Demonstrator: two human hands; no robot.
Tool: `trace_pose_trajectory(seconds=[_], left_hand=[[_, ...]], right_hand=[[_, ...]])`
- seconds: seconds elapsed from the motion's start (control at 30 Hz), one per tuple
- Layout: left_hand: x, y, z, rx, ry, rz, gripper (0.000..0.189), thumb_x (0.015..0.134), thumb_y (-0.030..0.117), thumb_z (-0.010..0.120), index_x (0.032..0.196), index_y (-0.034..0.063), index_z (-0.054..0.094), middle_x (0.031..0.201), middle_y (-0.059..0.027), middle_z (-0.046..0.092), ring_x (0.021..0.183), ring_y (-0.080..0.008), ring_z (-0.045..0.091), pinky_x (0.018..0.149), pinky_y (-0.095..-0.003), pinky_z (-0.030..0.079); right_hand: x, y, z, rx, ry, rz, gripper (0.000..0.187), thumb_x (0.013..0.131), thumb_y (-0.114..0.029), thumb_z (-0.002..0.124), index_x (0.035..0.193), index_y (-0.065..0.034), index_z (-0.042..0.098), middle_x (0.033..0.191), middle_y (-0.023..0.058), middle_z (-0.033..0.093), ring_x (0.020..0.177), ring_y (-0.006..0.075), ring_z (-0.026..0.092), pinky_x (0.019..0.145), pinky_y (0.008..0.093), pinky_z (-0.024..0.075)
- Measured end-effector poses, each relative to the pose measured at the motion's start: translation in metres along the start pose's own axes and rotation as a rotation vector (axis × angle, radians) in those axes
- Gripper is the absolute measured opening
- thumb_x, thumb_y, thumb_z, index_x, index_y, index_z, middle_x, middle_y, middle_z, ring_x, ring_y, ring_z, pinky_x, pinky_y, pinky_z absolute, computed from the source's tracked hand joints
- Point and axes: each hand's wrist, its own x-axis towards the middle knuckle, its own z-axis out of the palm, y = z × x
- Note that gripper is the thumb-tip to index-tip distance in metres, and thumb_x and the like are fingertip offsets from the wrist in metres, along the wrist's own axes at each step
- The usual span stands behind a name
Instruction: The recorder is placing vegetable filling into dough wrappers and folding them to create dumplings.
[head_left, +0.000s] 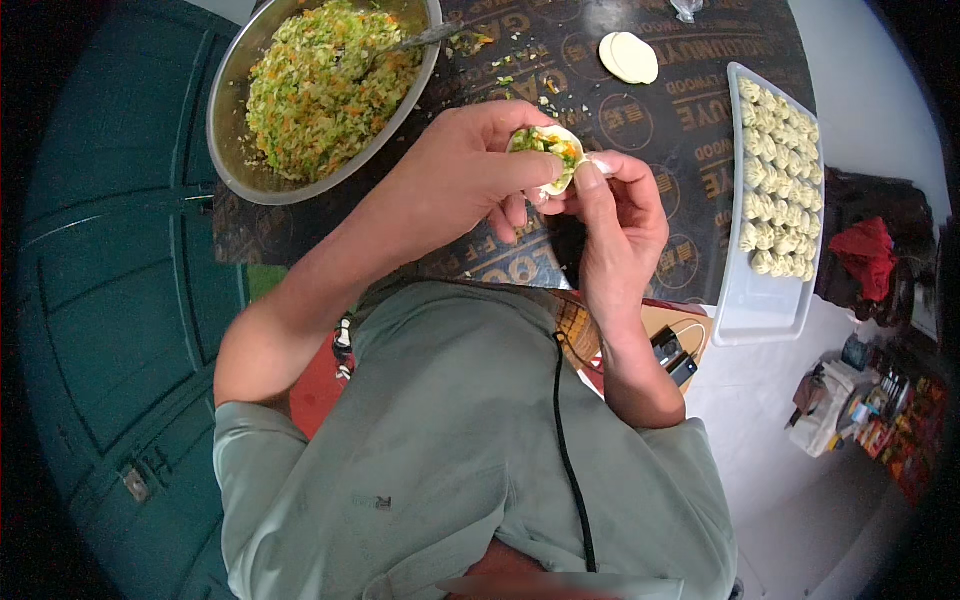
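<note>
Above the front part of the table, a round dough wrapper is cupped around chopped vegetable filling. My left hand holds the wrapper from the left, its thumb lying across the filling. At the right rim, my right hand pinches the dough between thumb and index finger. The wrapper's top is still open, with green and orange bits showing. Some of my fingers are hidden beneath it. Beyond my hands, a small stack of flat dough wrappers lies on the table.
A steel bowl of vegetable filling stands left, a metal spoon in it. Filling scraps dot the dark printed board. On the right, a white plastic tray bearing rows of pleated dumplings overhangs the front edge.
</note>
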Motion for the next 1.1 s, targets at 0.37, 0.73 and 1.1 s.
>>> trace_pose_trajectory(seconds=[0.37, 0.73, 1.1], left_hand=[[-0.004, 0.007, 0.001, 0.077, -0.003, -0.017, 0.032, 0.101, 0.029, 0.070, 0.121, 0.0041, 0.068, 0.083, 0.0002, 0.067, 0.065, -0.0056, 0.063, 0.054, -0.0214, 0.055], [-0.005, -0.006, 0.000, 0.022, 0.048, 0.082, 0.020, 0.103, 0.025, 0.067, 0.118, 0.0108, 0.066, 0.077, 0.0028, 0.062, 0.062, -0.0041, 0.059, 0.052, -0.0208, 0.050], [-0.008, -0.003, -0.002, 0.131, 0.007, 0.112, 0.013, 0.102, 0.020, 0.066, 0.109, 0.0099, 0.064, 0.075, 0.0034, 0.061, 0.059, -0.0037, 0.057, 0.052, -0.0214, 0.046]], right_hand=[[-0.003, 0.004, -0.002, -0.003, -0.016, -0.054, 0.016, 0.105, -0.004, 0.064, 0.120, 0.0020, 0.062, 0.100, 0.0080, 0.071, 0.085, 0.0113, 0.071, 0.076, 0.0259, 0.0615], [-0.001, 0.003, -0.006, -0.114, -0.121, -0.169, 0.012, 0.103, -0.003, 0.067, 0.114, 0.0013, 0.065, 0.101, 0.0056, 0.063, 0.083, 0.0093, 0.067, 0.073, 0.0236, 0.0587], [0.002, -0.010, -0.005, -0.055, -0.156, -0.048, 0.015, 0.102, -0.003, 0.068, 0.116, 0.0008, 0.066, 0.105, 0.0064, 0.066, 0.086, 0.0093, 0.067, 0.073, 0.0245, 0.0624]])
